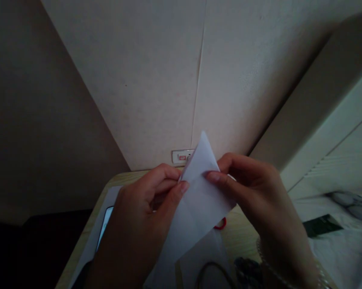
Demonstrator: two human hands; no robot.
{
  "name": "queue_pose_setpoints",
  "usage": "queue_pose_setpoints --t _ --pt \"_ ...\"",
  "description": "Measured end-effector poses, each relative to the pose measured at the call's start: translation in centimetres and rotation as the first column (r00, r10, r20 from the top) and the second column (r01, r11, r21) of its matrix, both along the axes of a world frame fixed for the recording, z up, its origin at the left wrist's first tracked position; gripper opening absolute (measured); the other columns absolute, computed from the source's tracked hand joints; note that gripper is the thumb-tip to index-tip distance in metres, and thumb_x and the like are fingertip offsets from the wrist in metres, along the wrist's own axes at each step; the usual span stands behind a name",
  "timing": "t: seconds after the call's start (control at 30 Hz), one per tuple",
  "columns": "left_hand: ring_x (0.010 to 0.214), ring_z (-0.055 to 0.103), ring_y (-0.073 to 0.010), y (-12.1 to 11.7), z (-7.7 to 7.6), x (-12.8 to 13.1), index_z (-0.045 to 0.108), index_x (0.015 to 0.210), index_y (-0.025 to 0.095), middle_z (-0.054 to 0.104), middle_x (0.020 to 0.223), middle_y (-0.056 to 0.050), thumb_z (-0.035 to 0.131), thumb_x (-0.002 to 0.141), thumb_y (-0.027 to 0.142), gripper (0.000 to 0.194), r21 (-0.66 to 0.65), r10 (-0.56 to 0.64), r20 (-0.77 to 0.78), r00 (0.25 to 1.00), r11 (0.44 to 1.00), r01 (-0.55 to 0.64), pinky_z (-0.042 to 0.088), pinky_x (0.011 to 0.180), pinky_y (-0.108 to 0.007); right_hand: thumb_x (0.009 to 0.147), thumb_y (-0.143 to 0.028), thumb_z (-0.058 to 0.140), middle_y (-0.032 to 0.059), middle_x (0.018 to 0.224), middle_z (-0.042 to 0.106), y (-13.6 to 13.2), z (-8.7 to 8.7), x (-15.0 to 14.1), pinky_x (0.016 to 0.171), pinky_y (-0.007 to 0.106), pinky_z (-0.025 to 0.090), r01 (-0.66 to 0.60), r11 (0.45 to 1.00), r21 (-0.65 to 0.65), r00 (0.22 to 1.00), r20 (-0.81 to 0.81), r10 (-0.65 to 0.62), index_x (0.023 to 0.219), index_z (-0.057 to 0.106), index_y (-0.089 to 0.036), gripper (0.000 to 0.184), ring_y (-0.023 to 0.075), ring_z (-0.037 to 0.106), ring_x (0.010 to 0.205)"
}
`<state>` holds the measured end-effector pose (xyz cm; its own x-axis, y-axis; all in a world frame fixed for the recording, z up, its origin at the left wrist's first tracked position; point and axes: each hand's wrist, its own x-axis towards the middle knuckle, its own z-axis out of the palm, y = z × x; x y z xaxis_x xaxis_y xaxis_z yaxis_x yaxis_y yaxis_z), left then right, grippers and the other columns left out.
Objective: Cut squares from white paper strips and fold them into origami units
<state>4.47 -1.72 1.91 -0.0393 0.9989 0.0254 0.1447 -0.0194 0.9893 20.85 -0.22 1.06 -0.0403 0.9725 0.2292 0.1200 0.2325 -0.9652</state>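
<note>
A white sheet of paper (196,208), folded to a point at its top, is held up over the small table. My left hand (151,200) pinches its left edge between thumb and fingers. On the right edge, my right hand (244,184) grips the paper too, thumb on the front face and fingers behind. The tip of the fold points up toward the wall, between both hands. A bracelet (277,269) circles my right wrist. The fingertips behind the paper are partly hidden.
The wooden table (123,176) stands against a pale wall (157,88) with a socket (178,157). A lit phone (105,222) lies left, partly behind my arm. A red loop (220,224), a dark cord (214,267) and a dark bunched item (247,271) lie near. White bedding (340,253) is at right.
</note>
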Motion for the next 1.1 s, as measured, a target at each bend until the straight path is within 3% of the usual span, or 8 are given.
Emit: queue_pose_setpoints --t 0.17,0.3,0.53,0.73,0.87,1.1 --pt "0.056 0.070 -0.0146 0.0 0.1 0.0 0.070 0.071 0.027 0.076 0.061 0.007 0.074 0.074 0.022 0.007 -0.029 -0.030 0.082 0.996 0.999 0.032 0.050 0.049 -0.018 0.082 -0.026 0.074 -0.0048 0.057 0.056 0.2 -0.1 0.2 0.041 0.022 0.031 -0.030 1.000 0.002 0.999 -0.037 0.030 0.063 0.064 -0.021 0.021 0.0098 0.047 0.048" --pt "0.054 0.072 -0.0171 -0.2 0.1 0.1 0.072 0.074 0.026 0.078 0.064 0.004 0.072 0.074 0.021 0.005 -0.067 -0.080 0.055 0.995 0.994 0.083 0.054 0.052 -0.022 0.083 -0.024 0.074 -0.0037 0.062 0.062 0.0 -0.1 0.1 0.040 0.020 0.032 -0.029 0.999 0.037 0.998 -0.054 0.031 0.068 0.070 -0.021 0.015 0.0093 0.048 0.050" --pt "0.057 0.073 -0.0179 0.1 -0.3 -0.2 0.075 0.068 0.025 0.080 0.067 -0.001 0.074 0.073 0.021 0.007 0.029 -0.057 -0.001 0.998 0.998 0.057 0.052 0.052 -0.021 0.081 -0.026 0.078 -0.0030 0.062 0.062 -0.1 -0.2 -0.2 0.048 0.020 0.040 -0.015 1.000 0.006 0.994 -0.106 0.015 0.068 0.068 -0.021 0.018 0.0109 0.054 0.057" --pt "0.069 0.078 -0.0150 0.9 -0.7 -1.0 0.078 0.080 0.027 0.083 0.081 0.002 0.077 0.072 0.014 0.015 0.099 -0.057 0.022 0.998 0.994 0.054 0.057 0.063 -0.017 0.083 -0.028 0.076 -0.0026 0.064 0.063 0.4 -0.4 0.2 0.052 0.022 0.043 -0.022 0.999 0.028 0.997 -0.070 0.024 0.075 0.070 -0.023 0.011 0.0131 0.057 0.061" --pt "0.074 0.079 -0.0171 1.0 -0.8 -1.9 0.078 0.094 0.028 0.085 0.097 0.000 0.085 0.068 0.017 0.029 0.061 -0.072 0.111 0.991 0.996 0.065 0.060 0.063 -0.019 0.084 -0.025 0.076 -0.0026 0.065 0.063 0.4 -0.6 0.1 0.053 0.023 0.042 0.082 0.993 0.090 0.993 -0.091 -0.073 0.072 0.069 -0.024 0.014 0.0127 0.055 0.061" --pt "0.084 0.080 -0.0249 0.6 -0.1 -2.7 0.075 0.104 0.029 0.084 0.104 -0.004 0.090 0.062 0.022 0.045 0.030 -0.030 0.377 0.926 0.999 0.020 0.061 0.065 -0.026 0.090 -0.024 0.073 -0.0009 0.072 0.061 -0.2 -0.9 -0.8 0.056 0.027 0.045 0.328 0.930 0.168 0.922 -0.271 -0.276 0.073 0.064 -0.026 0.019 0.0161 0.057 0.066"
